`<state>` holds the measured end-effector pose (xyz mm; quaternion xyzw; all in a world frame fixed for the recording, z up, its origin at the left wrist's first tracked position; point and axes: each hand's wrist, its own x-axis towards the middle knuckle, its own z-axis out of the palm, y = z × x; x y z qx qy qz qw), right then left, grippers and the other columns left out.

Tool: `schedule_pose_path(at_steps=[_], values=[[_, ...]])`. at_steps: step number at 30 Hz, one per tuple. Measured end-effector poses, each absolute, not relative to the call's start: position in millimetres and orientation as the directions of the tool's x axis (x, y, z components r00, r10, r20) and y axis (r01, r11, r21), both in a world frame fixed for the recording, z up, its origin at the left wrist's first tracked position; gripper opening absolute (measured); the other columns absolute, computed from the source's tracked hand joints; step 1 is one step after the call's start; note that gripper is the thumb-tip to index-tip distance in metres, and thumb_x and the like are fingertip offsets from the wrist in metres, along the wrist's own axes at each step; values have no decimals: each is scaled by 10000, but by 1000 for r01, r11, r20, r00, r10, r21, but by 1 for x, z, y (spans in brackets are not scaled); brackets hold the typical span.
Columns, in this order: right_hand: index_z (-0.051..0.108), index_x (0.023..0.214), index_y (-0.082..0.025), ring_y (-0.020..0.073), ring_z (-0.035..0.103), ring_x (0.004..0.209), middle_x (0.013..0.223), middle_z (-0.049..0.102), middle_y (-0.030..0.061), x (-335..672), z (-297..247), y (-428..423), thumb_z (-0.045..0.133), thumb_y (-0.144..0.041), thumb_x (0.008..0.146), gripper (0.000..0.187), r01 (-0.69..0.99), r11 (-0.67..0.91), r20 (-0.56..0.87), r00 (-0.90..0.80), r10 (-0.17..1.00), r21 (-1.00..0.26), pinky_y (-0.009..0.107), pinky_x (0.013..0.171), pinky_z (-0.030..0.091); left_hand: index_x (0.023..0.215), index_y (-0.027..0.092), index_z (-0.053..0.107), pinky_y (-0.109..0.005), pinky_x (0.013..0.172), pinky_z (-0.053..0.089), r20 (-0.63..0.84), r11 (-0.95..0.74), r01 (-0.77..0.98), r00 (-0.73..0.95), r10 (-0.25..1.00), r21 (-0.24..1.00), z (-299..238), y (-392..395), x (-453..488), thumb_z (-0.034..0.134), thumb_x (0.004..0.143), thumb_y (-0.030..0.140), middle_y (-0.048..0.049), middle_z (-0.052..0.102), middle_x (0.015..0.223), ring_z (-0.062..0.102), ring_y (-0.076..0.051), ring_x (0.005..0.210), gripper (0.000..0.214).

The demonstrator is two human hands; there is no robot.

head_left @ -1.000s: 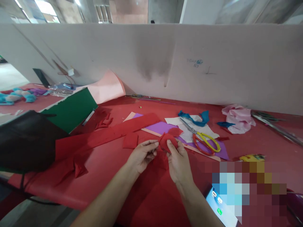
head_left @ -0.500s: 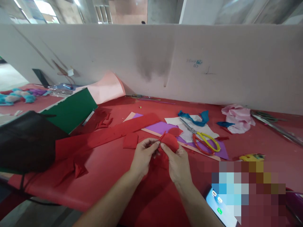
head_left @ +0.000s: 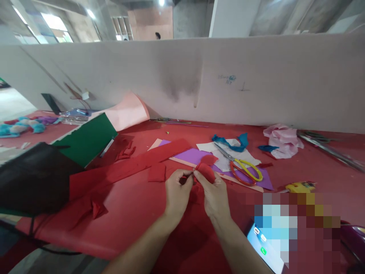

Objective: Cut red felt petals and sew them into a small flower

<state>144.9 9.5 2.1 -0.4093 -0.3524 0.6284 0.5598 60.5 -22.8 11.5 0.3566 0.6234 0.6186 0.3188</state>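
Between my two hands is a small piece of red crepe paper (head_left: 207, 172), its edge pinched at the fingertips. My left hand (head_left: 179, 188) has thumb and fingers closed on its left edge. My right hand (head_left: 214, 190) grips the same piece from the right, thumb on top. The fingertips nearly meet, and what lies under them is partly hidden. A folded red square (head_left: 156, 172) rests left of my left hand. Beyond the hands another red scrap (head_left: 209, 160) lies on purple paper (head_left: 191, 155). Scissors (head_left: 242, 163) with red and yellow handles lie to the right, blades partly open.
A long red strip (head_left: 128, 163) crosses the red table (head_left: 128, 220). A dark bag (head_left: 31, 179) and green board (head_left: 88, 139) stand left. To the right are a blue strip (head_left: 230, 142), crumpled pink paper (head_left: 282, 140), a yellow tool (head_left: 300, 187) and a phone (head_left: 264, 247). A wall (head_left: 128, 72) closes the back.
My left hand has turned, its fingers curling tighter at the red paper's edge. The thin upright end of red paper at the fingertips shows less. The camera view has shifted slightly.
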Motion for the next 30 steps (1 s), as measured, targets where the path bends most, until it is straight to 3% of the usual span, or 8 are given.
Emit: schedule_pose_path(at_steps=[8, 15, 21, 30], values=[[659, 914, -179, 179, 648, 724, 811, 711, 17, 147, 3, 12, 800, -295, 617, 349, -400, -120, -136, 13, 991, -908, 321, 690, 522, 642, 178, 657, -240, 636, 433, 78, -45, 75, -520, 851, 996, 10, -18, 66, 598, 709, 142, -14, 637, 645, 567, -139, 625, 97], [651, 911, -183, 188, 645, 742, 801, 703, 13, 149, 0, 14, 782, -311, 634, 333, -384, -96, -120, 38, 992, -918, 330, 697, 520, 693, 167, 680, -222, 595, 408, -17, -29, -84, -505, 863, 996, 5, -11, 68, 632, 700, 182, 1, 613, 630, 507, -117, 595, 51], [640, 940, -186, 174, 633, 749, 842, 699, 15, 150, 0, 17, 775, -298, 644, 344, -357, -71, -109, 87, 990, -931, 323, 720, 515, 718, 172, 677, -227, 630, 417, 16, -38, -33, -512, 859, 999, -1, -11, 72, 638, 720, 205, -12, 637, 677, 526, -125, 640, 51], [631, 964, -189, 178, 634, 710, 778, 681, 6, 151, 1, 16, 745, -286, 670, 330, -351, -59, -92, 78, 993, -934, 317, 690, 517, 760, 170, 651, -195, 533, 363, -211, 34, -410, -395, 894, 911, 9, -13, 73, 683, 663, 195, 28, 575, 657, 450, -66, 536, 105]])
